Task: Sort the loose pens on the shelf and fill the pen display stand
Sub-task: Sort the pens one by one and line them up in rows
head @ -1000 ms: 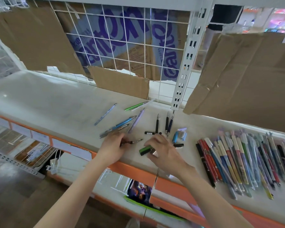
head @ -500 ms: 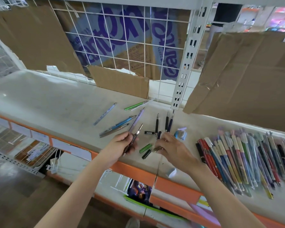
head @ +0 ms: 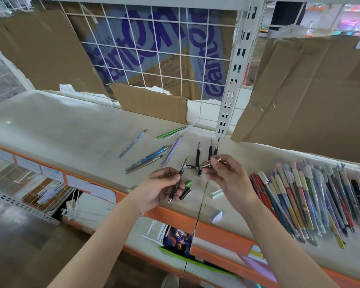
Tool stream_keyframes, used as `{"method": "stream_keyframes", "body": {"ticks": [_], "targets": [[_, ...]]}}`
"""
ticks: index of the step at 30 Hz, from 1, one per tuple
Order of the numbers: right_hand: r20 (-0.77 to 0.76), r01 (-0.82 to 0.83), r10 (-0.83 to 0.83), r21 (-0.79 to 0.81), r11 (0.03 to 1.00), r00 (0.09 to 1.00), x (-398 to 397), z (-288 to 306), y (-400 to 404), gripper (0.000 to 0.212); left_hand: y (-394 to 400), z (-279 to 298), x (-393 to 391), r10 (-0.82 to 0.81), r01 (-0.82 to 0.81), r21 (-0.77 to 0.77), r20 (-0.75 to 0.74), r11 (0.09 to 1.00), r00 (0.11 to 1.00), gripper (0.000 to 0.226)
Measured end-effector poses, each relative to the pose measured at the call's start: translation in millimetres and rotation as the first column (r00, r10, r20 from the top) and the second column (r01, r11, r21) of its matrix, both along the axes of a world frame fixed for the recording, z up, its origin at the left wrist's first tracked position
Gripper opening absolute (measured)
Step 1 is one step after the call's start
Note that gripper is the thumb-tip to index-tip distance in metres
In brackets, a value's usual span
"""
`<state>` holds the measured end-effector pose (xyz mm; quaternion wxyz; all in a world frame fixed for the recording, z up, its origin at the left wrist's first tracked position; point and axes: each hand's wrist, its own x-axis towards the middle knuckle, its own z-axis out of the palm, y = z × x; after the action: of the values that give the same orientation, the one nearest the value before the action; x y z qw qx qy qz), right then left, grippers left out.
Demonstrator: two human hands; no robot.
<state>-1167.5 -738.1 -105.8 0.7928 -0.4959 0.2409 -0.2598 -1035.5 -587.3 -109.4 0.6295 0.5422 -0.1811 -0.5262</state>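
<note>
My left hand (head: 158,189) grips an uncapped black pen (head: 178,179), nib pointing up and away, just above the white shelf (head: 60,129). My right hand (head: 229,177) pinches a small bronze pen cap (head: 208,163) close to the pen's tip. Loose pens lie on the shelf: a blue one (head: 157,153), a grey one (head: 142,164), a lilac one (head: 172,150), a green one (head: 170,132), a pale blue one (head: 132,143) and three dark ones (head: 197,155). A black cap (head: 185,193) and a green cap (head: 188,183) lie under my hands. No display stand is in view.
A sorted row of several coloured pens (head: 312,200) covers the shelf at right. Cardboard sheets (head: 303,90) and a white wire grid (head: 154,59) close the back. A white upright post (head: 235,75) stands mid-shelf. The orange shelf edge (head: 216,227) runs below my wrists.
Both hands lifted off the shelf. My left hand raised the black pen upright; my right hand picked up the bronze cap and brought it toward the pen's tip.
</note>
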Motion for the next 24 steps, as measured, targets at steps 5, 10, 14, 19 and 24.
{"method": "stream_keyframes", "body": {"ticks": [5, 10, 14, 19, 24], "targets": [[-0.514, -0.329, -0.076, -0.648, 0.687, 0.855, -0.5, -15.4, -0.5, 0.005, 2.7, 2.0, 6.8, 0.089, -0.093, 0.051, 0.074, 0.994, 0.993, 0.010], [-0.564, -0.502, -0.223, -0.818, 0.280, 0.795, 8.9, -21.7, 11.2, 0.026, 9.7, 4.9, 12.2, 0.124, -0.147, 0.121, 0.184, 0.982, 0.975, 0.014], [-0.551, -0.544, -0.072, -0.834, 0.092, 0.832, 10.8, -25.8, 18.4, 0.026, 14.2, 5.3, 11.7, 0.097, -0.143, 0.135, 0.298, 0.981, 0.950, 0.015], [-0.485, -0.477, -0.042, -0.870, 0.126, 0.874, 10.0, -26.5, 19.0, 0.013, 18.5, 4.5, 8.6, 0.070, -0.126, 0.103, 0.429, 0.987, 0.901, 0.013], [-0.333, -0.244, 0.051, -0.570, 0.784, 0.942, 5.0, -6.4, 4.5, 0.013, 16.4, 3.8, 8.0, 0.042, -0.109, 0.085, 0.566, 0.990, 0.823, 0.007]]}}
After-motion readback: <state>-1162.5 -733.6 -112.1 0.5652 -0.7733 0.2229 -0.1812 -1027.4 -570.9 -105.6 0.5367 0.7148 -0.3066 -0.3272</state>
